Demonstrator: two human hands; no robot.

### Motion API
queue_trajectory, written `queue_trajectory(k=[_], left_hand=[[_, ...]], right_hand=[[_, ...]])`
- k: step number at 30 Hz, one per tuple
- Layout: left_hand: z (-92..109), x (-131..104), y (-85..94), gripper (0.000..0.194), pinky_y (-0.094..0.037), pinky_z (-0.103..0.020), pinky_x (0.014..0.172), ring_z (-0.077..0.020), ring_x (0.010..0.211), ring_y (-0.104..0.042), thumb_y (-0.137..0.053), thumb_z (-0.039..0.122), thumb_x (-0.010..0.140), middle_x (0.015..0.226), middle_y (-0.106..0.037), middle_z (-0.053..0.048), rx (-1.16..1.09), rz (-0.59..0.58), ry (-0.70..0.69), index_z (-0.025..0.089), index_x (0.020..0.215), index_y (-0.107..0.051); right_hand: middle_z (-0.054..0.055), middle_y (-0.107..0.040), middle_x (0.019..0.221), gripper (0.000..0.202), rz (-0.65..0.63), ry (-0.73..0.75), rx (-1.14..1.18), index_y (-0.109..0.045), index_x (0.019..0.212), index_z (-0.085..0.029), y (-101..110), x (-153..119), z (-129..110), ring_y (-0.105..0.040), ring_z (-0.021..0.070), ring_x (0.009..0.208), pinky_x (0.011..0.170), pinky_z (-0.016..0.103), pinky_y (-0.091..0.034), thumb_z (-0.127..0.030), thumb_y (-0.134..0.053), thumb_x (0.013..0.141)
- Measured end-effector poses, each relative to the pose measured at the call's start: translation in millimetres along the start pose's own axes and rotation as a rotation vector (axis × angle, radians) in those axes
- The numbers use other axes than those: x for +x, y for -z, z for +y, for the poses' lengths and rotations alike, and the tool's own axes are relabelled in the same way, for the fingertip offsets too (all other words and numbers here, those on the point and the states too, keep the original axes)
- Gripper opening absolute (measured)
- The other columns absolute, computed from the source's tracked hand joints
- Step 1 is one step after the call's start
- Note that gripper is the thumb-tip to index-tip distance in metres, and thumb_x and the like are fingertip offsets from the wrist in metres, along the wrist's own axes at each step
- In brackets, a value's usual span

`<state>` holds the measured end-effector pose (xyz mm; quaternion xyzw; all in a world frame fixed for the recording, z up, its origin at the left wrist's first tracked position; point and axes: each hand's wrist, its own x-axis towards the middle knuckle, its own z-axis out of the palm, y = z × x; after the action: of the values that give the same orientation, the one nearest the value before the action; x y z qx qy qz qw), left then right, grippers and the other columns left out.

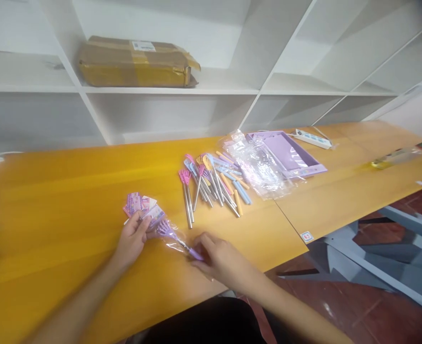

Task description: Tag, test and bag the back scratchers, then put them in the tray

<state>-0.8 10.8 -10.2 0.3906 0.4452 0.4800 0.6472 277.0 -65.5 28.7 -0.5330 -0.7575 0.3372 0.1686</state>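
My left hand [134, 241] is closed on a printed card [155, 216] at the top of a clear plastic sleeve [174, 244]. A purple claw-headed stick [167, 229] lies in or against the sleeve, its head near my left fingers. Around the purple handle end, my right hand [211, 255] is closed. More purple printed cards [134, 203] lie just beyond my left hand. Farther up the table is a pile of claw-headed metal sticks [187, 200] in pink, blue and yellow, beside loose coloured handles [242, 192].
Clear plastic bags [259, 167] lie against a purple tray [314, 169]. Behind it is a white power strip [313, 138]. A taped cardboard parcel [135, 64] sits on the white shelf [225, 88]. The wooden table's [71, 191] front edge is near my body.
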Motion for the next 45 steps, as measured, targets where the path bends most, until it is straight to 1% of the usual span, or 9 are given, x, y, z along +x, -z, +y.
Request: queue_trajectory(k=[3, 5, 7, 11, 15, 18, 23, 35, 45], left_hand=[[4, 3, 1.0, 0.040, -0.066, -0.035, 0.073, -0.0244, 0.088, -0.078, -0.080, 0.057, 0.089, 0.092, -0.077, -0.003, -0.143, 0.031, 0.035, 0.021, 0.097, -0.064], [8, 5, 1.2, 0.048, -0.067, -0.043, 0.079, -0.0287, 0.089, -0.080, -0.072, 0.067, 0.091, 0.099, -0.082, -0.009, -0.175, -0.035, 0.083, 0.020, 0.103, -0.064], [11, 6, 1.7, 0.055, -0.065, -0.048, 0.085, -0.0326, 0.091, -0.081, -0.061, 0.072, 0.095, 0.107, -0.083, -0.015, -0.142, -0.147, 0.121, 0.019, 0.108, -0.063], [8, 5, 4.6, 0.054, -0.063, -0.046, 0.084, -0.0321, 0.088, -0.081, -0.046, 0.070, 0.103, 0.105, -0.083, -0.018, -0.060, -0.247, 0.139, 0.018, 0.111, -0.060], [0, 3, 9.5, 0.051, -0.061, -0.045, 0.084, -0.0308, 0.090, -0.081, -0.037, 0.065, 0.108, 0.106, -0.082, -0.017, 0.015, -0.291, 0.146, 0.018, 0.117, -0.058], [-2, 2, 11.5, 0.051, -0.061, -0.045, 0.084, -0.0303, 0.090, -0.080, -0.038, 0.064, 0.109, 0.106, -0.081, -0.016, 0.049, -0.313, 0.130, 0.018, 0.119, -0.057], [2, 2, 10.2, 0.047, -0.060, -0.042, 0.081, -0.0276, 0.087, -0.078, -0.041, 0.060, 0.110, 0.103, -0.081, -0.015, 0.079, -0.355, 0.113, 0.017, 0.113, -0.059], [5, -4, 5.9, 0.039, -0.057, -0.034, 0.073, -0.0213, 0.079, -0.074, -0.050, 0.052, 0.110, 0.092, -0.078, -0.009, 0.241, -0.368, 0.067, 0.016, 0.103, -0.065], [9, -6, 2.6, 0.046, -0.057, -0.034, 0.072, -0.0206, 0.077, -0.073, -0.045, 0.054, 0.111, 0.090, -0.076, -0.010, 0.305, -0.383, 0.031, 0.016, 0.100, -0.067]], right_hand=[[0.004, -0.070, 0.093, 0.013, 0.044, 0.040, -0.029, -0.063, 0.100, -0.022, -2, -8, 5, -0.067, 0.0199, 0.079, 0.072, 0.031, -0.051, -0.033, -0.070, 0.101], [0.005, -0.071, 0.095, 0.013, 0.148, 0.035, -0.015, -0.066, 0.108, -0.024, 24, -11, 15, -0.067, 0.0199, 0.079, 0.070, 0.031, -0.051, -0.036, -0.062, 0.106], [0.006, -0.070, 0.090, 0.024, 0.366, -0.028, -0.084, -0.069, 0.116, -0.024, 75, -9, 35, -0.062, 0.0191, 0.070, 0.063, 0.031, -0.047, -0.043, -0.058, 0.107], [0.010, -0.073, 0.097, 0.036, 0.853, -0.315, -0.465, -0.073, 0.125, -0.018, 222, 18, 99, -0.056, 0.0178, 0.072, 0.071, 0.033, -0.039, -0.043, -0.066, 0.100], [0.016, -0.074, 0.105, 0.037, 0.852, -0.670, -0.529, -0.072, 0.131, -0.011, 335, 64, 160, -0.048, 0.0161, 0.074, 0.076, 0.036, -0.033, -0.031, -0.064, 0.101], [0.020, -0.073, 0.100, 0.038, 0.786, -0.745, -0.513, -0.072, 0.125, -0.002, 365, 87, 183, -0.044, 0.0168, 0.073, 0.076, 0.038, -0.030, -0.024, -0.072, 0.094], [0.021, -0.073, 0.103, 0.024, 0.750, -0.674, -0.492, -0.076, 0.110, -0.003, 337, 96, 190, -0.047, 0.0175, 0.077, 0.080, 0.038, -0.034, -0.018, -0.066, 0.094], [0.009, -0.070, 0.095, 0.022, 0.866, -0.124, -0.402, -0.074, 0.093, -0.018, 156, 123, 148, -0.059, 0.0203, 0.075, 0.079, 0.033, -0.045, -0.027, -0.054, 0.095], [0.008, -0.069, 0.088, 0.035, 0.557, -0.084, -0.415, -0.060, 0.077, -0.022, 121, 131, 128, -0.060, 0.0217, 0.080, 0.071, 0.032, -0.039, -0.046, -0.055, 0.102]])
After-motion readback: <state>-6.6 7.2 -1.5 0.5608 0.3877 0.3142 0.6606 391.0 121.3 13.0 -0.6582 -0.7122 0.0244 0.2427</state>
